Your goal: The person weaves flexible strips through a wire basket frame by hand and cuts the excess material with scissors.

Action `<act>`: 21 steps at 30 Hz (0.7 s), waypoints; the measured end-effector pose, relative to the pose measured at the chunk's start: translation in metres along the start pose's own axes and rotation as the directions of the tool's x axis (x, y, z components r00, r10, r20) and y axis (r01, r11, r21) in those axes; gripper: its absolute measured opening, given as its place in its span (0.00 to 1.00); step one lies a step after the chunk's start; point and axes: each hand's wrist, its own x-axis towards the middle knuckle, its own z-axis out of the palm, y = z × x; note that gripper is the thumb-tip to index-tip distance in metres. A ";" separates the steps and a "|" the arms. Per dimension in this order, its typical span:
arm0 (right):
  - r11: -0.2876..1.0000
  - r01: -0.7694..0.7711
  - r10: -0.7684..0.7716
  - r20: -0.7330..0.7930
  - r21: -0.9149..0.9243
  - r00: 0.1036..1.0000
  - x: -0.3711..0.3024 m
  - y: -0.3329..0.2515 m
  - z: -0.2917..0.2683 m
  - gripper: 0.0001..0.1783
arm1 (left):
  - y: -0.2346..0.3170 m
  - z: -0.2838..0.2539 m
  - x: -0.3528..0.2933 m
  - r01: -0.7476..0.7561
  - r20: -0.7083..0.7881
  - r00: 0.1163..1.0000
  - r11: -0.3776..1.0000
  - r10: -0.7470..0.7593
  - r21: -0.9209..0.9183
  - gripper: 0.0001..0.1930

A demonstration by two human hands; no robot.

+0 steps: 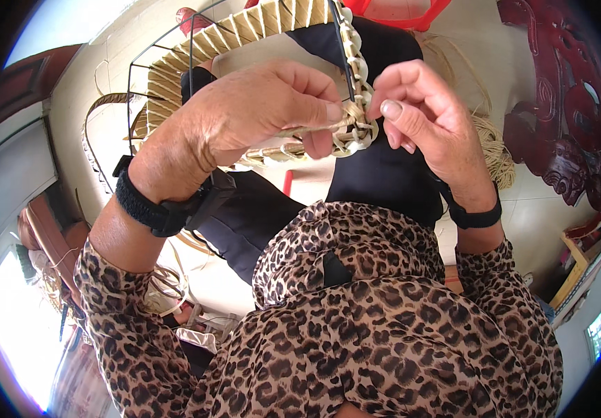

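A black wire frame (190, 43), partly wrapped with pale tan woven cord (241, 28), rests at my lap with one corner toward me. My left hand (266, 104) pinches a strand of straw-coloured cord (304, 129) between thumb and fingers, right at that corner. There the cord forms a small bundle (353, 111) around the rim, beside white looped lacing (360, 143). Just right of the corner is my right hand (422, 115), its fingers bent and thumb apart from them. I see nothing held in it, though some fingertips sit close against the lacing.
A coil of straw cord (493, 153) lies on the floor to the right, near dark red carved wooden furniture (562, 104). Red plastic (412, 15) shows at the far edge. Loose pale strips (168, 282) lie at the lower left. My knees in black trousers (377, 177) are under the frame.
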 end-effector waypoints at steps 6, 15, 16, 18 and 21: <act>0.937 0.179 -0.163 0.077 -0.301 0.984 0.001 0.000 -0.001 0.15 | 0.003 0.006 -0.004 -0.085 -0.178 0.966 0.883 0.186 0.461 0.08; 0.788 0.473 -0.373 0.305 -0.395 0.876 0.021 -0.003 -0.005 0.10 | -0.012 0.014 -0.011 -0.350 -0.055 0.623 0.341 0.780 0.873 0.07; 0.788 0.470 -0.370 0.304 -0.397 0.878 0.024 -0.002 -0.006 0.10 | -0.013 0.014 -0.010 -0.337 -0.006 0.591 0.254 0.806 0.907 0.07; 0.759 0.545 -0.399 0.408 -0.355 0.821 0.026 -0.004 -0.011 0.11 | -0.011 0.019 -0.011 -0.340 0.025 0.578 0.212 0.816 0.916 0.08; 0.683 0.589 -0.371 0.489 -0.431 0.789 0.030 -0.010 -0.016 0.13 | -0.006 0.022 -0.014 -0.372 0.056 0.587 0.208 0.807 0.905 0.09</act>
